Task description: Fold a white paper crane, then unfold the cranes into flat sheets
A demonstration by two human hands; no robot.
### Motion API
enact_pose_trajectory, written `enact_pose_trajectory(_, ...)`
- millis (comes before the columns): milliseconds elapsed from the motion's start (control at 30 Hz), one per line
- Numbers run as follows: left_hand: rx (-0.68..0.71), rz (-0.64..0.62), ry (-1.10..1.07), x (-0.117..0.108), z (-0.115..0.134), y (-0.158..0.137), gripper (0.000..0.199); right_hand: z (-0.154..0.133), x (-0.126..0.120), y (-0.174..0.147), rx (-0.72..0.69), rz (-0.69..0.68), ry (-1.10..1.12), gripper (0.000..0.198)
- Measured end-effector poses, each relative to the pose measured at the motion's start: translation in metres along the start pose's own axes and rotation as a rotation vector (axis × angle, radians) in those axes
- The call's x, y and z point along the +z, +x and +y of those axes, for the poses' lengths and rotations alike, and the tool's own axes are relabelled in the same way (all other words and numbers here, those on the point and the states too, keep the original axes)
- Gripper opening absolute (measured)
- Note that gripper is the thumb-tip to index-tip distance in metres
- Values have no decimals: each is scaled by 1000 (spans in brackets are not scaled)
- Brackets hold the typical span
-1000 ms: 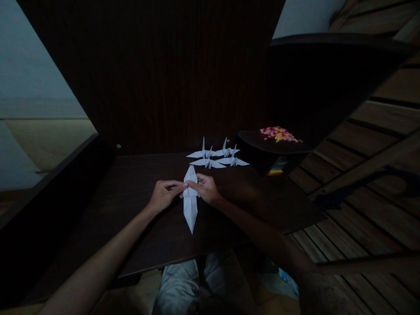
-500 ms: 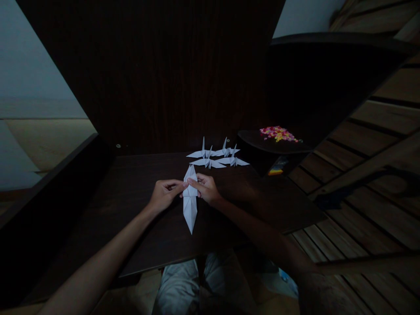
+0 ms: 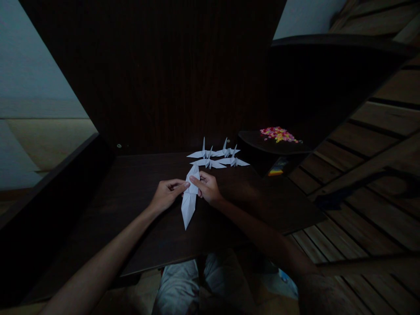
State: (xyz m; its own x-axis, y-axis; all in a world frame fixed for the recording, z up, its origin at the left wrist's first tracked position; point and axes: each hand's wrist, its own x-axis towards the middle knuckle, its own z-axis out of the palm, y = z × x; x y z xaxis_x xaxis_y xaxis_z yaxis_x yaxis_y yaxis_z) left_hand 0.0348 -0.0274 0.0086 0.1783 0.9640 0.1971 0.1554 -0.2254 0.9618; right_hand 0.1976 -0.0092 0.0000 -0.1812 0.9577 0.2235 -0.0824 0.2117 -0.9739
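Note:
A long, pointed piece of folded white origami paper (image 3: 188, 205) is held between my two hands over the dark desk. My left hand (image 3: 168, 192) pinches its left edge, thumb on top near the middle crease. On the other side my right hand (image 3: 207, 187) grips the upper right part, its thumb lying across the paper and the other fingers partly hidden behind. Just beyond the paper's upper tip stand several white origami cranes (image 3: 208, 163) in two rows, their wings spread.
The dark wooden desk (image 3: 138, 175) has a tall back panel and a raised side on the left. At right, a low corner shelf (image 3: 252, 139) bears a heap of small pink, red and yellow pieces (image 3: 279, 134). A colourful packet (image 3: 276, 166) sits beneath it.
The folded paper has tilted, its lower tip swinging left and its upper tip right. My right thumb has shifted slightly along it. The cranes stay where they were.

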Motion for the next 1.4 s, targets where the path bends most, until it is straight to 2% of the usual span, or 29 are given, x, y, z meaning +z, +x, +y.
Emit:
enact_pose_trajectory(333,-11,24,-21,1,0,-1,36,4,1,-2,-6,-9,9,42)
enact_pose_trajectory(667,58,67,55,3,4,-3,37,3,2,1,46,-14,39,40)
enact_pose_trajectory(1033,74,-55,44,1,4,-4,35,1,0,3,84,-31,122,31)
enact_pose_trajectory(1400,130,-69,124,1,4,-5,35,4,0,2,81,-7,80,28)
